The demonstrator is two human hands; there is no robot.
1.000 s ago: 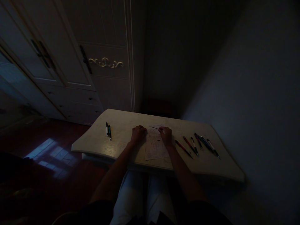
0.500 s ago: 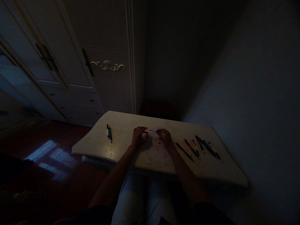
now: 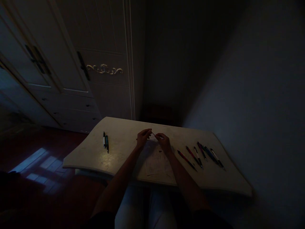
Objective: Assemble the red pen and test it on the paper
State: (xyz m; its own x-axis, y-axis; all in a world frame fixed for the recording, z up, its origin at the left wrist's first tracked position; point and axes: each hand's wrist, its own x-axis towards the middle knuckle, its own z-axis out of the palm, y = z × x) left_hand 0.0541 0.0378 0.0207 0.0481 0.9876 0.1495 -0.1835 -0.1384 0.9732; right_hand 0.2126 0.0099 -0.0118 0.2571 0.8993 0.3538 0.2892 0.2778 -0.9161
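Note:
Above the table, a thin dark rod that looks like a pen refill spans the gap between my two hands. My left hand is closed, its fingertips at the rod's upper left end. A small dark tip shows beside that hand's left edge; I cannot tell whether it is held. My right hand pinches the rod's lower right end between thumb and fingers. Under the hands lies a sheet of paper with faint marks, and a small dark reddish piece rests on it.
Two pens lie side by side on the left of the pale table. Several more pens, some red, spread across the right. A wall borders the table's right side; a cabinet stands behind on the left.
My hands have lifted a little off the paper and drawn closer together. The rod, nearly level before, now slants down to the right, with less of it showing. The view has shifted slightly.

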